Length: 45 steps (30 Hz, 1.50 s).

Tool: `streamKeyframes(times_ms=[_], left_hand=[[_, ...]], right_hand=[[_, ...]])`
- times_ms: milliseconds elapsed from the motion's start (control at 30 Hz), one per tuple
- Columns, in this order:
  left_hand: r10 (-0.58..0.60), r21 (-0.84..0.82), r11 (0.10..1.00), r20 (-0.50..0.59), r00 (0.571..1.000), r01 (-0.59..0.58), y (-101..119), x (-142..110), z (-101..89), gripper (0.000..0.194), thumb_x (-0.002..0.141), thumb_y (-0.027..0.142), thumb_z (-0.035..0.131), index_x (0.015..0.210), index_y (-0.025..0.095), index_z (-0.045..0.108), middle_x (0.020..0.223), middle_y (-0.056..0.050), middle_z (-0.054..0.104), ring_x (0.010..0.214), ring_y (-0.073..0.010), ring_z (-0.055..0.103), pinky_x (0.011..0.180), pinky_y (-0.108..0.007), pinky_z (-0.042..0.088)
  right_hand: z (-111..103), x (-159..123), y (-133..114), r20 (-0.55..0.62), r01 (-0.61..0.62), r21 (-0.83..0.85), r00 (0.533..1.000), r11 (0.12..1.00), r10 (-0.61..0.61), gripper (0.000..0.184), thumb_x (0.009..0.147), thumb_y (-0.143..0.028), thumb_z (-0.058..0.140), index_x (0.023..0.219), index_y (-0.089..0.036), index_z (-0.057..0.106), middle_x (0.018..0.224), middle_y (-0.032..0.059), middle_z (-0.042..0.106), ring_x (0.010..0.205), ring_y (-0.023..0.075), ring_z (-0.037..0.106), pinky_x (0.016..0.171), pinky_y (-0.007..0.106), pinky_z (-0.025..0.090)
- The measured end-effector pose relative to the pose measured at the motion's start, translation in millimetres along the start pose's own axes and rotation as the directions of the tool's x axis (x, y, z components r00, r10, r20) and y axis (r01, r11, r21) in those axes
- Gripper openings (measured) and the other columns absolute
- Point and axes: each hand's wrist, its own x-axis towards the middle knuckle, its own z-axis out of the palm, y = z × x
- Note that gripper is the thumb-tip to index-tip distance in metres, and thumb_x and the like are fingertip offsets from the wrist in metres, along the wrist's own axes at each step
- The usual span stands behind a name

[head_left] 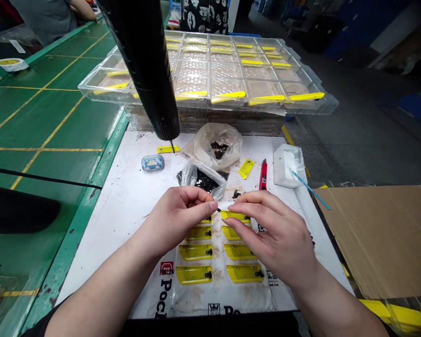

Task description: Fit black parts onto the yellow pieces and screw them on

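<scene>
My left hand (177,215) pinches a tiny black part (219,210) between thumb and forefinger, its shape too small to make out. Just to the right, my right hand (279,236) has its thumb and fingers apart with nothing visible between them. Below and around both hands, yellow plastic pieces (195,252) lie in two columns on a printed plastic sheet (192,297), several with a small black part at the right end. The upper pieces are partly covered by my hands. Beyond my left hand is an open clear bag (217,186) of small black parts.
A black electric screwdriver (150,89) hangs over the board, bit down. Behind stand another bag (199,145) with dark bits and a compartment tray (228,70) of yellow pieces. A red utility knife (263,175), white box (284,166) and blue tin (152,163) lie around.
</scene>
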Motion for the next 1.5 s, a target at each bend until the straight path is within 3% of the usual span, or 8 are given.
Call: streamKeyframes(times_ms=[167, 700, 800, 867, 933, 1033, 1200, 1500], left_hand=[[-0.019, -0.020, 1.000, 0.065, 0.998, 0.020, -2, -1, 2.6, 0.033, 0.088, 0.051, 0.085, 0.087, 0.019, 0.078, 0.075, 0.000, 0.063, 0.071, -0.0127, 0.049, 0.062, -0.025, 0.034], [-0.019, -0.083, 0.996, 0.133, 0.991, 0.030, -2, 0, 0.6, 0.027, 0.088, 0.045, 0.082, 0.085, 0.019, 0.076, 0.069, 0.004, 0.056, 0.064, -0.0111, 0.043, 0.060, -0.026, 0.030], [0.001, -0.014, 1.000, 0.157, 0.988, 0.001, -1, 0, -0.6, 0.028, 0.093, 0.048, 0.078, 0.089, 0.020, 0.076, 0.067, 0.005, 0.055, 0.060, -0.0112, 0.043, 0.057, -0.026, 0.030], [0.070, 0.177, 0.980, 0.101, 0.992, -0.088, 0, 1, -1.2, 0.028, 0.097, 0.048, 0.074, 0.093, 0.020, 0.077, 0.065, 0.005, 0.054, 0.059, -0.0122, 0.045, 0.056, -0.027, 0.031], [0.219, 0.484, 0.856, -0.023, 0.976, -0.181, -1, 3, -1.8, 0.023, 0.100, 0.043, 0.073, 0.098, 0.020, 0.078, 0.069, 0.003, 0.061, 0.064, -0.0147, 0.053, 0.062, -0.029, 0.038], [0.430, 0.810, 0.563, -0.118, 0.895, -0.164, -5, 6, -4.0, 0.021, 0.103, 0.037, 0.071, 0.111, 0.020, 0.080, 0.100, -0.006, 0.076, 0.091, -0.0232, 0.068, 0.082, -0.036, 0.051], [0.452, 0.942, 0.281, 0.038, 0.891, -0.183, -17, 13, -7.9, 0.041, 0.107, 0.052, 0.065, 0.120, 0.018, 0.084, 0.137, -0.014, 0.075, 0.123, -0.0369, 0.065, 0.111, -0.052, 0.051], [0.337, 0.956, 0.205, 0.131, 0.932, -0.209, -26, 21, -7.0, 0.056, 0.106, 0.064, 0.064, 0.144, 0.025, 0.077, 0.161, -0.010, 0.064, 0.132, -0.0388, 0.061, 0.116, -0.054, 0.047]], right_hand=[[3, 0, -4, -0.028, 0.058, 0.023, 0.998, 0.998, -0.057, 0.019, 0.097, -0.014, 0.082, 0.115, -0.019, 0.078, 0.103, 0.0058, 0.076, 0.092, 0.0167, 0.075, 0.083, 0.030, 0.064], [4, 0, -7, 0.018, 0.053, 0.016, 0.998, 0.998, -0.053, 0.022, 0.103, -0.012, 0.073, 0.119, -0.026, 0.077, 0.109, 0.0046, 0.080, 0.099, 0.0191, 0.077, 0.091, 0.036, 0.065], [2, 2, -4, 0.045, 0.061, -0.018, 0.997, 0.998, -0.060, 0.017, 0.105, -0.016, 0.071, 0.116, -0.026, 0.077, 0.108, 0.0041, 0.081, 0.097, 0.0197, 0.077, 0.090, 0.036, 0.063], [0, 3, 5, 0.087, 0.022, -0.093, 0.996, 0.995, -0.013, 0.012, 0.107, -0.020, 0.069, 0.113, -0.026, 0.078, 0.107, 0.0042, 0.081, 0.098, 0.0212, 0.077, 0.091, 0.038, 0.062], [-2, 4, 19, 0.147, -0.053, -0.234, 0.985, 0.971, 0.089, 0.012, 0.107, -0.024, 0.067, 0.107, -0.024, 0.079, 0.105, 0.0051, 0.081, 0.098, 0.0241, 0.077, 0.090, 0.041, 0.061], [-6, 4, 40, 0.201, -0.152, -0.454, 0.942, 0.878, 0.267, 0.015, 0.105, -0.026, 0.068, 0.098, -0.023, 0.080, 0.101, 0.0070, 0.081, 0.095, 0.0289, 0.075, 0.085, 0.045, 0.058], [-4, 3, 49, 0.167, -0.245, -0.530, 0.909, 0.812, 0.383, 0.016, 0.104, -0.029, 0.069, 0.109, -0.021, 0.082, 0.109, 0.0092, 0.082, 0.098, 0.0319, 0.077, 0.086, 0.047, 0.058], [0, 5, 26, 0.060, -0.273, -0.231, 0.954, 0.934, 0.294, 0.022, 0.108, -0.036, 0.066, 0.119, -0.022, 0.079, 0.116, 0.0081, 0.081, 0.100, 0.0259, 0.078, 0.092, 0.043, 0.061]])
